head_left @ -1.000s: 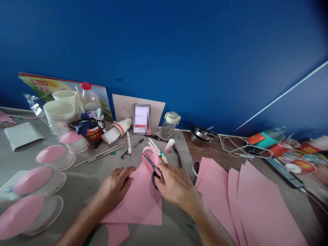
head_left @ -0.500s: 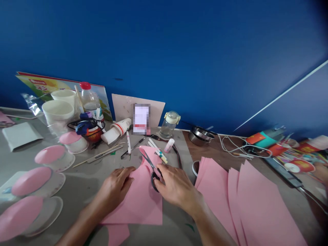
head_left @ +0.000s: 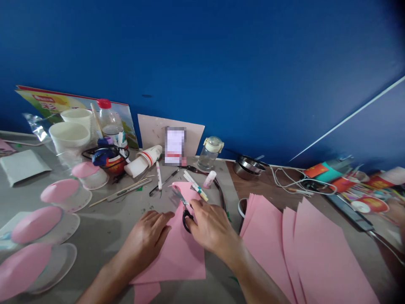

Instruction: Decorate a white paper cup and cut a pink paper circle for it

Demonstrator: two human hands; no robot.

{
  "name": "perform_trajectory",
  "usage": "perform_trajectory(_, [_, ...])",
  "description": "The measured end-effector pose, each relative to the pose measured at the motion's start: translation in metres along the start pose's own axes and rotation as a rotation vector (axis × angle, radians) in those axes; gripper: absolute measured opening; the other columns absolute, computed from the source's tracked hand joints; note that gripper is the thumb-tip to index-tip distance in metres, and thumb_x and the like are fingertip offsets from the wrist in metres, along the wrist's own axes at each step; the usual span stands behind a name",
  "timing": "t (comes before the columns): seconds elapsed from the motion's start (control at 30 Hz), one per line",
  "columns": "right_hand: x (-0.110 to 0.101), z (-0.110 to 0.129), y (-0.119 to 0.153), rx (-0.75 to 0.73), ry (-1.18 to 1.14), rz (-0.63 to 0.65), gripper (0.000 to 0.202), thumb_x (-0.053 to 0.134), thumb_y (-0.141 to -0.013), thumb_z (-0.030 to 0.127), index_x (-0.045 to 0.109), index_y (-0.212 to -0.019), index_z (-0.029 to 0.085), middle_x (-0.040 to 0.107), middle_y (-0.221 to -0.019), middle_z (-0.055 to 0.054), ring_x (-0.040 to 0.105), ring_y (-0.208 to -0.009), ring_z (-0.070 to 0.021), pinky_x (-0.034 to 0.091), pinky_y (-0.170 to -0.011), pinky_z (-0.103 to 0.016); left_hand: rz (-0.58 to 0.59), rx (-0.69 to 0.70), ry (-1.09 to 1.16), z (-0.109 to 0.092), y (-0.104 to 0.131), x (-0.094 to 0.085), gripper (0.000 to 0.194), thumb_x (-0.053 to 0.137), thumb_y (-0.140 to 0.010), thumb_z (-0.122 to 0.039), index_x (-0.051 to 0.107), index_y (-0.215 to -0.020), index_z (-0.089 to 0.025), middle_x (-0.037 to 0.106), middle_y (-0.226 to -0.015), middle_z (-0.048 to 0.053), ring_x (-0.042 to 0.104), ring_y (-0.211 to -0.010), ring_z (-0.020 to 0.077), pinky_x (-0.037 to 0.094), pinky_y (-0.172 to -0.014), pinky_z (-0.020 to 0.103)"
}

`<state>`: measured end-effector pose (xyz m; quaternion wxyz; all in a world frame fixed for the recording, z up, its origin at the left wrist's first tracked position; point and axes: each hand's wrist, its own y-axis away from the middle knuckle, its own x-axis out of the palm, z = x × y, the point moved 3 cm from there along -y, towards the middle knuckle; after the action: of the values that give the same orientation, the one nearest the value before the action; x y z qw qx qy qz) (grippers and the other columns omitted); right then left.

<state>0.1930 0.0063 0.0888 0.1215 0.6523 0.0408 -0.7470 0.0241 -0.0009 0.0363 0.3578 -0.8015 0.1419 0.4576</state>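
A pair of scissors with black handles (head_left: pixel 186 221) is gripped in my right hand (head_left: pixel 213 226); the blades are blurred and lie at a cut in a pink sheet of paper (head_left: pixel 185 257). Beyond the blades, the sheet's far end curls up. My left hand (head_left: pixel 142 238) pinches the sheet at its left side, thumb and fingers close together, a short way left of the scissors. A smaller pink paper piece (head_left: pixel 147 292) pokes out under the sheet's near edge.
Several pink-topped cups (head_left: pixel 61 192) line the left side. Pink sheets (head_left: pixel 319 249) are spread on the right. Markers (head_left: pixel 195 185), a glue stick (head_left: pixel 209 179) and a glass jar (head_left: pixel 210 156) stand or lie beyond my hands. Another person's hand (head_left: pixel 397 211) is at far right.
My left hand and the pink sheet have shifted slightly right and nearer to me. My right hand has moved a little left and up, and the scissor blades have blurred with motion.
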Motion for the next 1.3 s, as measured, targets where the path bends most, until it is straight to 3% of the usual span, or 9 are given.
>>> perform_trajectory(0.27, [0.001,-0.002,-0.002,0.031,0.001,-0.021,0.020,0.044,-0.093,0.028,0.057,-0.106,0.020,0.069,-0.100,-0.008,0.067,-0.085,-0.0216,0.044,-0.069,-0.029,0.003,0.019,0.007,-0.003,0.000,0.000,0.021,0.044,-0.094,-0.017,0.052,-0.113,-0.018,0.071,-0.088,0.006,0.064,-0.077,0.0209,0.046,-0.073,0.035])
perform_trajectory(0.47, [-0.001,-0.005,-0.004,0.030,-0.143,-0.049,0.026,0.042,-0.091,0.020,0.060,-0.111,0.020,0.070,-0.104,-0.008,0.066,-0.092,-0.0216,0.046,-0.075,-0.029,-0.005,-0.026,0.062,-0.002,0.002,-0.001,0.022,0.044,-0.093,-0.018,0.056,-0.111,-0.018,0.071,-0.088,0.006,0.064,-0.078,0.0207,0.047,-0.073,0.034])
perform_trajectory(0.6, [-0.012,-0.016,-0.002,0.034,-0.460,-0.232,0.036,0.052,-0.085,0.025,0.055,-0.120,0.021,0.069,-0.105,-0.007,0.065,-0.094,-0.0210,0.047,-0.080,-0.029,-0.005,-0.278,0.188,0.011,0.003,-0.005,0.023,0.048,-0.089,-0.025,0.062,-0.106,-0.020,0.067,-0.077,0.004,0.062,-0.070,0.0185,0.047,-0.064,0.028])
perform_trajectory(0.73, [-0.014,-0.036,-0.005,0.059,-0.837,-0.321,0.047,0.055,-0.083,0.035,0.047,-0.127,0.018,0.067,-0.102,-0.008,0.064,-0.081,-0.0181,0.049,-0.069,-0.027,0.012,-0.615,0.453,0.033,0.004,-0.010,0.026,0.055,-0.083,-0.032,0.063,-0.106,-0.022,0.060,-0.072,-0.001,0.057,-0.062,0.0145,0.043,-0.055,0.023])
perform_trajectory(0.87, [0.000,-0.051,-0.021,0.074,-1.056,-0.339,0.044,0.052,-0.083,0.038,0.050,-0.120,0.015,0.066,-0.099,-0.009,0.062,-0.084,-0.0179,0.049,-0.071,-0.027,-0.201,-0.828,0.774,0.052,0.005,-0.023,0.038,0.069,-0.073,-0.036,0.061,-0.106,-0.018,0.052,-0.065,-0.005,0.050,-0.056,0.0119,0.039,-0.048,0.020])
perform_trajectory(0.93, [0.008,-0.054,-0.029,0.058,-1.125,-0.312,0.041,0.050,-0.084,0.039,0.053,-0.115,0.013,0.065,-0.089,-0.007,0.062,-0.081,-0.0176,0.049,-0.071,-0.027,-0.271,-0.890,0.908,0.056,0.006,-0.029,0.045,0.074,-0.068,-0.037,0.062,-0.108,-0.019,0.057,-0.071,-0.003,0.051,-0.059,0.0115,0.040,-0.050,0.018])
perform_trajectory(1.1, [0.016,-0.056,-0.035,0.087,-0.937,-0.254,0.032,0.050,-0.084,0.035,0.060,-0.106,0.015,0.064,-0.075,-0.002,0.058,-0.069,-0.0160,0.046,-0.065,-0.026,-0.465,-0.981,1.170,0.056,0.009,-0.042,0.055,0.082,-0.061,-0.036,0.063,-0.111,-0.025,0.064,-0.082,-0.003,0.056,-0.061,0.0104,0.047,-0.052,0.016])
perform_trajectory(1.23, [0.018,-0.052,-0.032,0.140,-0.631,-0.172,0.029,0.053,-0.083,0.028,0.064,-0.107,0.018,0.068,-0.079,-0.002,0.060,-0.069,-0.0155,0.041,-0.063,-0.023,-0.512,-1.013,1.293,0.049,0.012,-0.046,0.063,0.078,-0.064,-0.036,0.057,-0.124,-0.034,0.067,-0.081,-0.005,0.059,-0.056,0.0113,0.052,-0.051,0.020])
perform_trajectory(1.3, [0.021,-0.047,-0.031,0.126,-0.538,-0.090,0.027,0.052,-0.085,0.029,0.066,-0.106,0.019,0.070,-0.082,-0.003,0.061,-0.072,-0.0158,0.039,-0.062,-0.023,-0.512,-1.017,1.278,0.045,0.014,-0.049,0.058,0.071,-0.070,-0.041,0.056,-0.126,-0.037,0.069,-0.089,-0.004,0.061,-0.058,0.0138,0.054,-0.051,0.024])
